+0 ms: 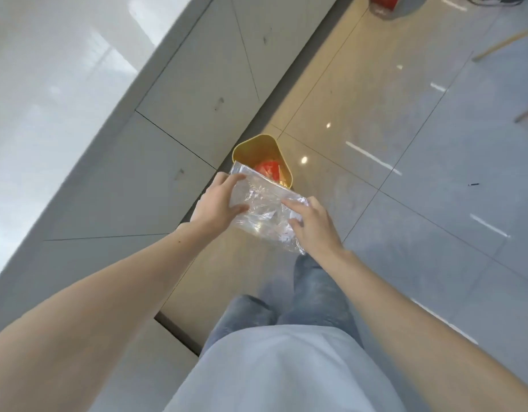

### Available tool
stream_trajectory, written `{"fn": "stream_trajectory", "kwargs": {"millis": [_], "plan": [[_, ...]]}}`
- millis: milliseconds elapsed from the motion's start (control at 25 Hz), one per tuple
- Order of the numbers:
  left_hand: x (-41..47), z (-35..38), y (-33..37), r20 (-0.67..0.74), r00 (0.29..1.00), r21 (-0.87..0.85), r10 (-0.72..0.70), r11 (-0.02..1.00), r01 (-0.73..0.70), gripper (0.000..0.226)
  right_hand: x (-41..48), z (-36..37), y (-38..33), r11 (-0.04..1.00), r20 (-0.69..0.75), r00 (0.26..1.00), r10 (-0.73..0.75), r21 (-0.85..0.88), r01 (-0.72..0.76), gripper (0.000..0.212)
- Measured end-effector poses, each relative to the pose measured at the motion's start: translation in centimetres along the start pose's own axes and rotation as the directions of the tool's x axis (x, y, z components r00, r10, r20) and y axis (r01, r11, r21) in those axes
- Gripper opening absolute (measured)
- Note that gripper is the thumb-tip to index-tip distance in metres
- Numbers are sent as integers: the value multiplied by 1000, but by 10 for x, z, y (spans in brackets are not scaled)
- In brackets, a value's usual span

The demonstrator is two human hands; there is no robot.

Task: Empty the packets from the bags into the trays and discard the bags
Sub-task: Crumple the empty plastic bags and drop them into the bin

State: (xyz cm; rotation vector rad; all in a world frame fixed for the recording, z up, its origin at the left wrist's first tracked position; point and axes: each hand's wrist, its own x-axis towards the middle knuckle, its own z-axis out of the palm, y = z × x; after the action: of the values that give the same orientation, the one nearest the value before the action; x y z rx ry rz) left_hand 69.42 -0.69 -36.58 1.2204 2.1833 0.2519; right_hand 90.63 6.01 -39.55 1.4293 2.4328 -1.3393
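A crumpled clear plastic bag (pixel 262 211) is held between both hands, just in front of and partly over a yellow bin (pixel 250 147) on the floor. My left hand (pixel 218 203) pinches the bag's left edge with thumb and fingers. My right hand (pixel 313 226) grips its right side, fingers curled onto the plastic. The bag looks empty. Something red (pixel 267 169) lies inside the bin, seen partly through the bag. No trays or packets are in view.
A white counter (pixel 63 84) with grey cabinet fronts (pixel 197 84) runs along the left. Glossy floor tiles (pixel 405 144) spread to the right. Wooden furniture legs (pixel 500 44) stand at the far right, and my legs (pixel 301 304) are below.
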Motion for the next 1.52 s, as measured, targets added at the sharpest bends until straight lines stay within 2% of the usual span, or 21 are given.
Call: {"fn": "stream_trajectory", "kwargs": {"millis": [240, 400, 560, 640, 800, 920, 1040, 1160, 1360, 1520], "plan": [[94, 41, -2, 70, 997, 165, -25, 986, 14, 62, 74, 14, 40, 992, 97, 988, 120, 35, -124, 49], [157, 78, -31, 118, 988, 171, -99, 982, 78, 61, 126, 52, 55, 975, 161, 966, 201, 63, -213, 69], [230, 116, -65, 205, 978, 180, -48, 984, 11, 64, 187, 102, 70, 930, 180, 920, 347, 56, -362, 86], [266, 126, -88, 228, 973, 218, -44, 976, -7, 64, 221, 134, 74, 921, 173, 911, 374, 45, -387, 88], [330, 154, -131, 243, 964, 261, -103, 965, 37, 63, 290, 188, 91, 927, 130, 920, 370, 13, -374, 87], [367, 179, -160, 220, 966, 296, -136, 953, 67, 62, 325, 219, 110, 919, 186, 901, 392, -23, -395, 86], [390, 196, -179, 258, 963, 303, -78, 953, -5, 62, 347, 239, 127, 908, 191, 888, 418, -50, -417, 85], [403, 209, -192, 306, 952, 279, 4, 956, -94, 60, 359, 252, 141, 892, 177, 877, 446, -4, -453, 80], [409, 225, -199, 335, 942, 174, 20, 981, -83, 70, 361, 255, 155, 884, 224, 857, 464, -60, -463, 71], [399, 232, -199, 362, 931, 188, 54, 974, -129, 75, 352, 249, 158, 875, 210, 851, 482, -57, -481, 69]]}}
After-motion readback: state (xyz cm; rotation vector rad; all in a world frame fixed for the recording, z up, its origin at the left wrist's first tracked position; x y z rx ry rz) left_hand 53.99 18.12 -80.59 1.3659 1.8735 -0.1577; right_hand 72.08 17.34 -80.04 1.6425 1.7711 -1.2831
